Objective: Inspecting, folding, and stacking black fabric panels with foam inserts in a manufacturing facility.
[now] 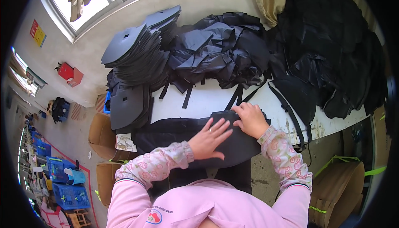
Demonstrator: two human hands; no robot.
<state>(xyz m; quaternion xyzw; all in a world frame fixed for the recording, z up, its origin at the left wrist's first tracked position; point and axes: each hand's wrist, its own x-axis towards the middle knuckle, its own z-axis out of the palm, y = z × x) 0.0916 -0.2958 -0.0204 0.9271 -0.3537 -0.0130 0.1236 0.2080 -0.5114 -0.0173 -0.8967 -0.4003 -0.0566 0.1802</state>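
The left hand [210, 138] lies flat and spread wide, fingers fanned, palm pressing down on a black fabric piece [232, 143] that rests at the near edge of the white table [208, 99], right in front of the person. The right hand [250, 120] sits just beside it to the right, fingers curled and bent down onto the far edge of the same piece; whether it pinches the cloth or only presses it cannot be told. Both forearms come in from below in pink flowered sleeves [282, 153]. The fabric piece overhangs the near table edge and drapes toward the person's lap. Far left on the table stands a tall leaning stack of dark grey stiff panels [137, 45], with a lower stack [129, 107] nearer. Far centre lies a heap of crumpled black fabric with straps [224, 49], and a larger black heap [332, 49] fills the far right. Between the heaps and the hands a strip of bare white tabletop stays open, crossed by a few black straps [237, 95]. Cardboard boxes [102, 134] sit on the floor to the near left
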